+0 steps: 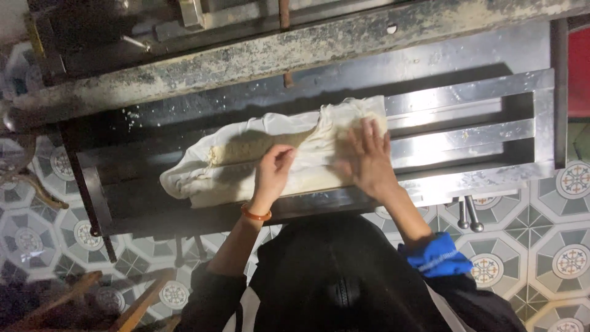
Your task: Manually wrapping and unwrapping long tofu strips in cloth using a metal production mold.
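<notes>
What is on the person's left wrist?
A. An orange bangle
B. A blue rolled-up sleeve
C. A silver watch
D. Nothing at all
A. An orange bangle circles the wrist just below the left hand, which rests on the dough; the blue sleeve is on the other arm.

Soft matt white cloth [246, 166] over rough pale dough under my fingers; tray [479, 123] is shiny brushed steel, flour-dusted; upper rail [246, 61] dull, crusted metal; floor tiles [571, 258] glossy.
</notes>
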